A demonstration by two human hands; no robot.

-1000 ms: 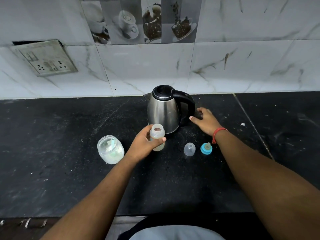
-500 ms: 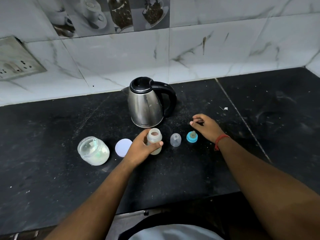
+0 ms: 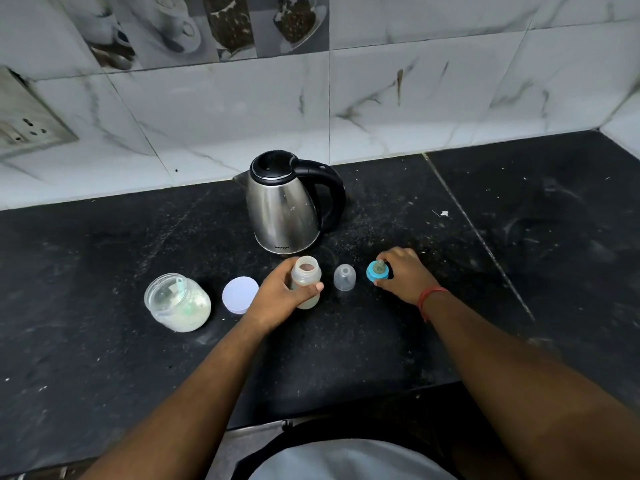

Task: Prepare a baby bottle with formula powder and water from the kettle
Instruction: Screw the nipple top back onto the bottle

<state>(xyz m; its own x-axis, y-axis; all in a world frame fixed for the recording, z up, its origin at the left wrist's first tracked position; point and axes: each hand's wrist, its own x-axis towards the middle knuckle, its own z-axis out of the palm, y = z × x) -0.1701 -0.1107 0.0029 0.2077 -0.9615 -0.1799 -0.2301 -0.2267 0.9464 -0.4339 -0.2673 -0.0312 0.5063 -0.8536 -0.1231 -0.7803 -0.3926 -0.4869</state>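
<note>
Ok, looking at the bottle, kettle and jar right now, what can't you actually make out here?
- Bottle: liquid level, hidden by the left hand gripping it, head view.
- Kettle: water inside, closed lid and steel wall hide it.
- Right hand at the blue teat ring: its fingertips are hidden behind the ring, so the grip is unclear.
- Wall socket: cut off by the left edge.
- Jar: scoop blurred behind the cloudy wall.

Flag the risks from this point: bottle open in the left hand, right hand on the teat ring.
1. The bottle is open and gripped low by the left hand; a nudge could tip it and spill what is inside.
2. The right hand is closing on the teat ring; the loose clear cap right beside it could get knocked over.
3. The powder jar stands open, its lid off beside it, so a passing forearm could upset it.
</note>
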